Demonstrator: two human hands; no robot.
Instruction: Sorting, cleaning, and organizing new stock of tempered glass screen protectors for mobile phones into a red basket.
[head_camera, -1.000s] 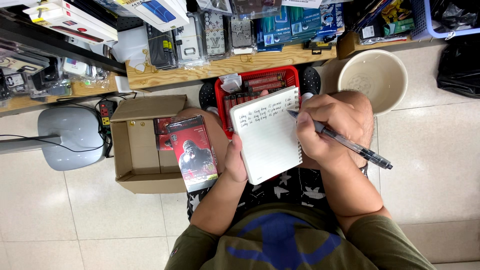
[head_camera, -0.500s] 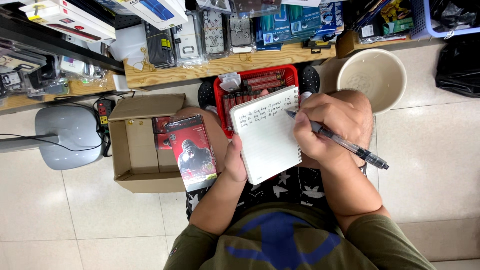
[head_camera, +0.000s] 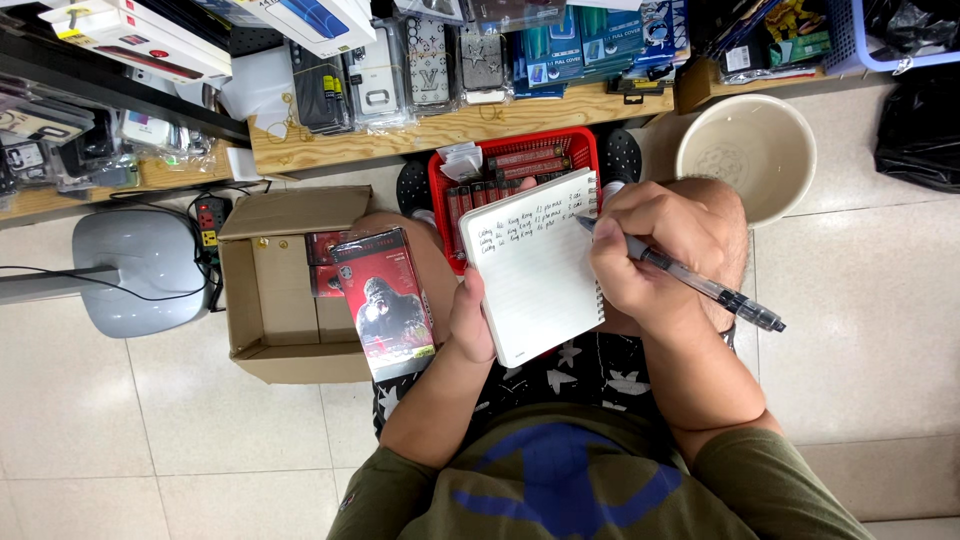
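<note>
My left hand (head_camera: 470, 318) holds a spiral notebook (head_camera: 538, 270) from beneath, its white page bearing a few handwritten lines near the top. My right hand (head_camera: 650, 252) grips a clear pen with a dark tip end (head_camera: 700, 285); the nib touches the upper right of the page. A red and black package with an ape picture (head_camera: 385, 300) rests on my left knee, beside the left hand.
An open cardboard box (head_camera: 262, 300) holding similar red packages stands on the tiled floor at left. A red basket (head_camera: 440, 190) of packages lies ahead of my knees, a cream bucket (head_camera: 750, 150) at right, a grey appliance (head_camera: 140, 270) at left, wooden shelves of boxed goods behind.
The pen tip has crept slightly along the upper lines of the page; the view shifted a little. Left hand and notebook stay put.
</note>
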